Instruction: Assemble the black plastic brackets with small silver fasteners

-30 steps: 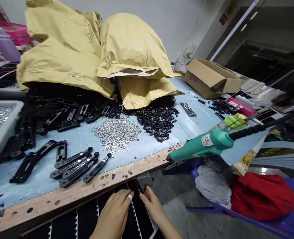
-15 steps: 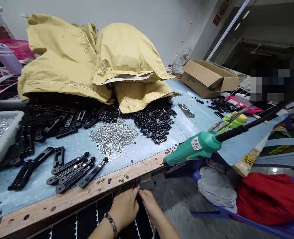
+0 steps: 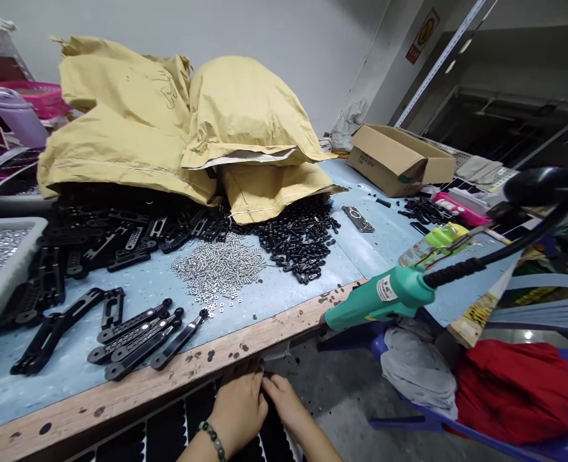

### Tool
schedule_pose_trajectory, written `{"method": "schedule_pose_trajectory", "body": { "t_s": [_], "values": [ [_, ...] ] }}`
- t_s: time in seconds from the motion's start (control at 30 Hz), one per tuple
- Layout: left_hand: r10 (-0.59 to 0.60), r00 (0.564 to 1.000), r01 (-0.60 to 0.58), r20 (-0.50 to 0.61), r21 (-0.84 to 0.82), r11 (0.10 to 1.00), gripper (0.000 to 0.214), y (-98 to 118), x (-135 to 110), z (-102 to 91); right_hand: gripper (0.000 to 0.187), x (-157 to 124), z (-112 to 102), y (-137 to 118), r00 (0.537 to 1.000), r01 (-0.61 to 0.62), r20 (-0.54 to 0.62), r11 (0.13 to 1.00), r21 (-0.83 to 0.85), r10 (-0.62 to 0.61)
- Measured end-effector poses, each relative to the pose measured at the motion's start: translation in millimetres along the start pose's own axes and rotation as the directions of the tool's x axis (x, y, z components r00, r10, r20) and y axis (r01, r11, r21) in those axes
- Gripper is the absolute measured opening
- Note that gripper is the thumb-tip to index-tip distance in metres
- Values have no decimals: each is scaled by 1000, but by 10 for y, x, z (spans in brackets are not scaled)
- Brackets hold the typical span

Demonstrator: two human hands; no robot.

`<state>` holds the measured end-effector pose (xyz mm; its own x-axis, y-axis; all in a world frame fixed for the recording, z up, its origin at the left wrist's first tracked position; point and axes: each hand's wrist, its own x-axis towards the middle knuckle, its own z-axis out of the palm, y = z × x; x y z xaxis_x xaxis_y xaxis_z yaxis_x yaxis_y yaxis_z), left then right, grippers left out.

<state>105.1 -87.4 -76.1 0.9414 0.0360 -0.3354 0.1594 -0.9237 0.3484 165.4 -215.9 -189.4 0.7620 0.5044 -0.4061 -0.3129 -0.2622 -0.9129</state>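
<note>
Below the table's front edge, over a black apron-like cloth with white scalloped lines, my two hands meet. My left hand, wearing a bead bracelet, shows its back; its fingers are drawn together and their tips are partly hidden. Against it, my right hand has its thumb and fingers bent closed. A small pale bit shows between the fingertips, too little to name. On the table above them lie several black slotted arms and a heap of small silver screws or rivets. A green electric screwdriver hangs to the right.
Yellow paper sacks stand at the back over black parts. A white tray of shiny pieces is at left, a cardboard box at back right. A blue chair carries grey and red cloth.
The view has shifted slightly, so most things sit a little lower. My hands stay together below the edge; less of the pale bit shows between them. Nothing on the table has visibly moved.
</note>
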Motion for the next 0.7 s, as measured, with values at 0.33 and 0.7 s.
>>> {"method": "schedule_pose_trajectory", "body": {
  "t_s": [0.33, 0.7],
  "values": [
    [17, 999, -16, -31, 29, 999, 55, 6, 4, 57, 41, -5, 74, -83, 1000, -3, -31, 1000, 28, 4],
    [51, 998, -49, -43, 63, 997, 58, 16, 31, 66, 44, 44, 80, -199, 998, -8, -57, 997, 75, 12]
  ]
}}
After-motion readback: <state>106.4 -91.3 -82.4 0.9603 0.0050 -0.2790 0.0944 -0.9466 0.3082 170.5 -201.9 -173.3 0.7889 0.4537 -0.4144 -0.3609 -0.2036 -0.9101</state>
